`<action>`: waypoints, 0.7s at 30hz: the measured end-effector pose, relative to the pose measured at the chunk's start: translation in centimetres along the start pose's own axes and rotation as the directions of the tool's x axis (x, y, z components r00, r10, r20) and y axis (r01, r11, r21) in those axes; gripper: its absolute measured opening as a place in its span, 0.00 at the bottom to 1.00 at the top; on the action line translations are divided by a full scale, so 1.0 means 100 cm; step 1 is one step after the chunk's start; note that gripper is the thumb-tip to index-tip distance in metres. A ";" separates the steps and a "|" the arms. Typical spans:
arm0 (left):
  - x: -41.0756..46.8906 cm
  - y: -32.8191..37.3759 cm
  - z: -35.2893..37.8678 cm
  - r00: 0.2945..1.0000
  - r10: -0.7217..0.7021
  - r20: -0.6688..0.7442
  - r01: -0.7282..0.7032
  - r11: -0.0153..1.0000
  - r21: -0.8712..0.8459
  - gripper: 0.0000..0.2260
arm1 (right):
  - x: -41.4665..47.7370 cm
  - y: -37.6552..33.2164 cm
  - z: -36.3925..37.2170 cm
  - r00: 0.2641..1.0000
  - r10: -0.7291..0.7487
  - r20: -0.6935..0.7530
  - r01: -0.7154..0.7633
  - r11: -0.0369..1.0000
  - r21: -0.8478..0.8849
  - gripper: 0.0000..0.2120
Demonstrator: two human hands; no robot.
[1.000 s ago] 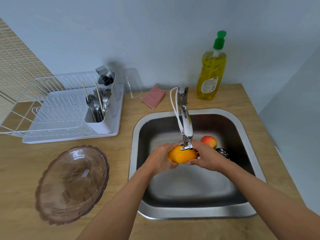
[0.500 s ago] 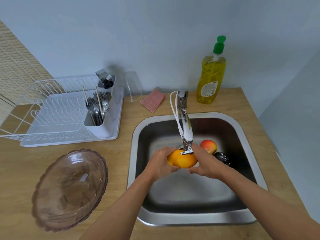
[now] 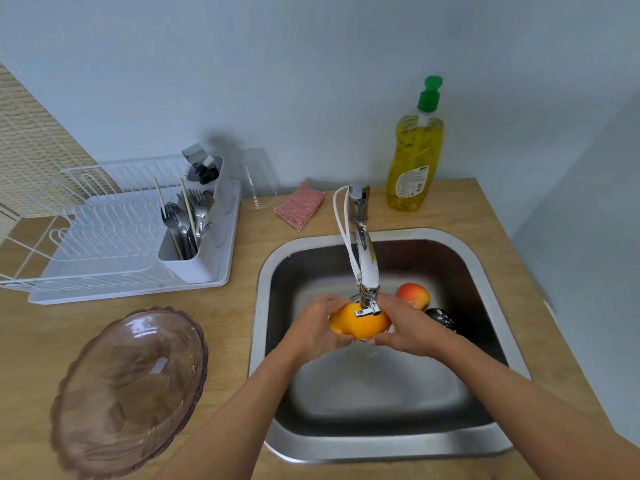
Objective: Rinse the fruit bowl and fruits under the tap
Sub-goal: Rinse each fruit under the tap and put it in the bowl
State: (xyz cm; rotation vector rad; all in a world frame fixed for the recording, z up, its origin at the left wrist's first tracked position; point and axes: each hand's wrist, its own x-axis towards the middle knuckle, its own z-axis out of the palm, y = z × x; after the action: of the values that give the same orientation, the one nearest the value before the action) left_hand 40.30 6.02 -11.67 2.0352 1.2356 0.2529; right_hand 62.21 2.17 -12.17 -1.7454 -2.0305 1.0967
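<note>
An orange fruit [image 3: 358, 325] is held directly under the tap [image 3: 365, 268] spout, over the steel sink [image 3: 485, 271]. My left hand [image 3: 317, 327] grips its left side and my right hand [image 3: 405, 327] grips its right side. Water falls below the fruit. A red-yellow apple [image 3: 414, 295] and a dark avocado [image 3: 441, 318] lie in the sink behind my right hand. The tinted glass fruit bowl [image 3: 128, 389] stands with nothing in it on the wooden counter, left of the sink.
A white dish rack [image 3: 114, 233] with a cutlery holder sits at the back left. A pink sponge [image 3: 300, 206] and a clear glass [image 3: 258, 180] are behind the sink. A yellow dish soap bottle [image 3: 415, 157] stands at the back right by the wall.
The fruit has turned slightly between my hands under the tap. The camera view has shifted a little; the bowl and sink fruits stay put.
</note>
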 end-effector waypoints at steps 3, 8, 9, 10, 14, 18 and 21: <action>-0.001 0.000 0.000 1.000 0.022 -0.014 -0.022 0.999 0.032 0.31 | 0.000 0.000 -0.001 0.999 0.031 0.035 -0.031 1.000 0.002 0.35; -0.003 0.001 0.002 0.999 0.053 0.005 -0.053 0.996 0.071 0.33 | 0.000 0.002 0.002 0.993 0.099 0.059 -0.104 0.992 0.071 0.32; -0.004 0.001 0.002 0.998 0.055 0.010 -0.056 0.995 0.082 0.33 | -0.001 0.002 0.001 0.993 0.102 0.060 -0.108 0.989 0.102 0.32; -0.004 0.000 0.002 0.999 0.045 0.018 -0.047 0.996 0.076 0.34 | -0.004 0.001 0.001 0.995 0.087 0.045 -0.092 0.988 0.128 0.31; -0.003 0.000 -0.002 0.998 -0.037 0.048 0.039 0.998 -0.046 0.33 | -0.008 0.000 -0.002 0.999 -0.015 -0.043 0.018 0.998 0.066 0.32; -0.006 0.003 -0.001 0.999 0.035 0.031 -0.036 0.999 0.023 0.37 | -0.002 -0.001 -0.007 0.998 0.055 0.034 -0.058 0.993 0.099 0.29; -0.004 0.005 -0.003 1.000 0.018 0.020 -0.017 0.999 -0.038 0.37 | -0.003 -0.002 -0.008 0.999 0.044 0.015 -0.045 0.994 0.098 0.33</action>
State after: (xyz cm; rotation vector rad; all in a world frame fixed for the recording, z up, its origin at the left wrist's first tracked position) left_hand 40.30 5.73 -10.99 2.0119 1.1923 0.2612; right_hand 62.67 2.21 -11.39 -1.7471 -1.9191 1.2024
